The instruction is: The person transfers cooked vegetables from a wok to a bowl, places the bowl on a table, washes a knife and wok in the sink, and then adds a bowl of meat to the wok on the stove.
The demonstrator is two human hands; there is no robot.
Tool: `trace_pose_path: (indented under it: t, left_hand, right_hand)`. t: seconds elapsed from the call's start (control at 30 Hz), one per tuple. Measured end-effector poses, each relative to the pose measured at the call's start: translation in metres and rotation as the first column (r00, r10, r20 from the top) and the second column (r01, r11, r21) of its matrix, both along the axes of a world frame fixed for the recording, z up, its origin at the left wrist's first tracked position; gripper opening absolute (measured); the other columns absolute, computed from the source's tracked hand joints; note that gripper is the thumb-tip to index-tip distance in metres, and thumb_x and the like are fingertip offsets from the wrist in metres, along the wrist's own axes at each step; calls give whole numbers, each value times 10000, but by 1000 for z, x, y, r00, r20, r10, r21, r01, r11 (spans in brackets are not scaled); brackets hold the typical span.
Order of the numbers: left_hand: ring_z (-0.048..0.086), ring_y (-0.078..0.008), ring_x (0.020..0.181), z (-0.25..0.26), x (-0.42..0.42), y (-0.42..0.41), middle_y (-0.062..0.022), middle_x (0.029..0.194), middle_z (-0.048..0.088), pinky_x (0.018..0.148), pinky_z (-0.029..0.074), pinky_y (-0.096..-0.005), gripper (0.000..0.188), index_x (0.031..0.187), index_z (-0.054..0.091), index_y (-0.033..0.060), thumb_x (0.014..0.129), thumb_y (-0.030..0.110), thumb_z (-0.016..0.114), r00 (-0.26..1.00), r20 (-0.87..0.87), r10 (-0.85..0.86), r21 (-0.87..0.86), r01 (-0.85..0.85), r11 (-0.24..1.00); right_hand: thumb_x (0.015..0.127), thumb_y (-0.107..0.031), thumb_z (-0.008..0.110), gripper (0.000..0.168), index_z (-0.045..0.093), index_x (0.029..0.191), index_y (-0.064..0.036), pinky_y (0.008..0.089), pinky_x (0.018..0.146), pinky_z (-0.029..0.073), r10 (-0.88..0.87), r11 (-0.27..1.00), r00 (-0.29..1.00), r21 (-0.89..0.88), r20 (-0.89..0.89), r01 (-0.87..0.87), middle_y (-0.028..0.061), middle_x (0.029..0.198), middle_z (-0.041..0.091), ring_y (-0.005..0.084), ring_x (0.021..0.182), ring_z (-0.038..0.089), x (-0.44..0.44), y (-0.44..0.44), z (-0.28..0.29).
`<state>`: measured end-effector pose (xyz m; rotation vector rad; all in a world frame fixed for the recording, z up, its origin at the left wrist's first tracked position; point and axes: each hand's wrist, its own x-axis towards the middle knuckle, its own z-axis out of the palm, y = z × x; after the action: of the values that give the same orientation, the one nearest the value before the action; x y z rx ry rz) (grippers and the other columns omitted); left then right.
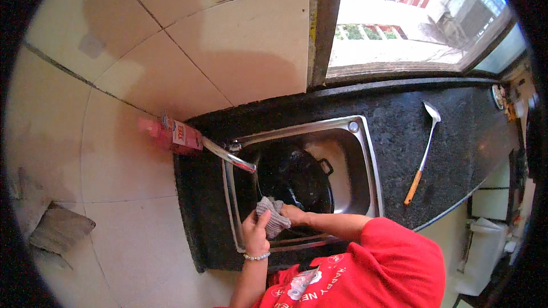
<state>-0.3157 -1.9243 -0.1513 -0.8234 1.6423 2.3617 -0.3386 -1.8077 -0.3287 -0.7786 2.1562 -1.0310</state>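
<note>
My left hand (257, 231), with a beaded bracelet at the wrist, grips a grey knitted cloth (272, 218) over the near left part of a stainless steel sink (376, 171). Close beside it, my right hand (293, 214) is at the cloth's right side; its fingers are partly hidden behind the folds. Under and beyond both hands, a large black wok (295, 171) with a loop handle lies in the basin. A chrome faucet (229, 157) reaches over the wok from the left.
A pink bottle (182, 137) stands at the counter's back left corner. On the black countertop (389, 137) right of the sink lies a metal ladle with a wooden handle (413, 188). A tiled wall bounds the left side, and a window (385, 51) is behind the counter.
</note>
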Motion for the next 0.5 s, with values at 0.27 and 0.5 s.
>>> trace_pose_path:
  t: [0.27, 0.5]
  left_hand:
    - [552, -131, 781, 21, -1, 3, -52, 892, 590, 732, 434, -255, 227, 956, 560, -32, 753, 60, 603, 998, -21, -54, 45, 55, 997]
    - [550, -129, 782, 59, -2, 15, -55, 894, 587, 733, 433, -258, 222, 947, 554, -27, 751, 67, 603, 997, -69, -18, 67, 23, 997]
  right_hand:
    - [733, -119, 522, 454, 431, 1175, -168, 396, 553, 486, -350, 659, 884, 590, -309, 467, 170, 1045, 501, 288, 748, 596, -70, 101, -48]
    - [760, -137, 483, 416, 409, 1168, -107, 404, 633, 477, -157, 988, 971, -30, -181, 154, 142, 1065, 503, 313, 832, 567, -23, -4, 2]
